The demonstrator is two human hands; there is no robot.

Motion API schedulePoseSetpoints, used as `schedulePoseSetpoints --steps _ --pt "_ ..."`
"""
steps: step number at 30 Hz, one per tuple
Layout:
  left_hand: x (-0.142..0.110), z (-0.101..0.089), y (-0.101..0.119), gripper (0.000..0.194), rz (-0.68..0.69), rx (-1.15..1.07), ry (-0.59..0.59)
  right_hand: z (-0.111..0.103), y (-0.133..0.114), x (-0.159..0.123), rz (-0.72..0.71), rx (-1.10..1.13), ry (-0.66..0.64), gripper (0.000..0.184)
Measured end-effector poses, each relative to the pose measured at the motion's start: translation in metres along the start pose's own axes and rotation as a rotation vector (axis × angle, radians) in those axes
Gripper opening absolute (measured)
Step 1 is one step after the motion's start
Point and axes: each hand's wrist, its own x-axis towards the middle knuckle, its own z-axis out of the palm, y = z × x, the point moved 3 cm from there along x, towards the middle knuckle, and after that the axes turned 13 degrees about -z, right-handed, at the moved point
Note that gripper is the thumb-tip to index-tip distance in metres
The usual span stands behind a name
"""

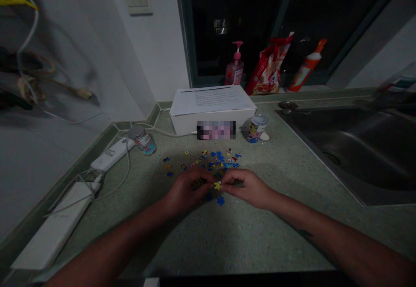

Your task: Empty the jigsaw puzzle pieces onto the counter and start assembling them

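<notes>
Both hands meet over the middle of the green speckled counter (253, 239). Between my left hand (190, 187) and my right hand (245, 186) is a small yellow jigsaw puzzle piece (217, 185), pinched by the fingertips from either side. A blue puzzle piece (220, 200) lies just below the hands, and another is partly covered by my left hand. Beyond the fingers spreads a loose scatter of blue, yellow and mixed-colour pieces (219, 155). A few more, such as an orange piece (167, 166), lie to the left.
A clear jar (256, 129) with pieces stands right of a white box (182, 122); a second jar (143, 140) stands left. White power strips (61, 226) and cables run along the left wall. A metal sink (367, 148) is at right. Bottles and a red bag (269, 68) line the windowsill.
</notes>
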Motion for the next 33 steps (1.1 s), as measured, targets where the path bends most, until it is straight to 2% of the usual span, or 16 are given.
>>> schedulePoseSetpoints --steps 5,10,14,24,33 --pt "0.0 -0.001 0.001 0.009 -0.011 0.006 0.015 -0.002 -0.005 0.0 -0.089 -0.067 0.02 0.028" --pt "-0.001 -0.001 0.003 0.008 0.006 -0.013 -0.004 -0.004 -0.012 0.0 -0.238 -0.138 0.06 0.018" --pt "-0.002 0.0 0.003 0.009 0.016 -0.025 -0.023 -0.005 -0.016 0.0 -0.282 -0.176 0.06 0.012" --pt "-0.001 0.0 0.006 0.008 0.014 -0.023 -0.029 -0.006 -0.018 -0.001 -0.306 -0.194 0.071 0.011" --pt "-0.001 0.002 0.005 0.013 -0.002 -0.01 -0.045 -0.004 -0.013 0.0 -0.187 -0.178 0.059 0.022"
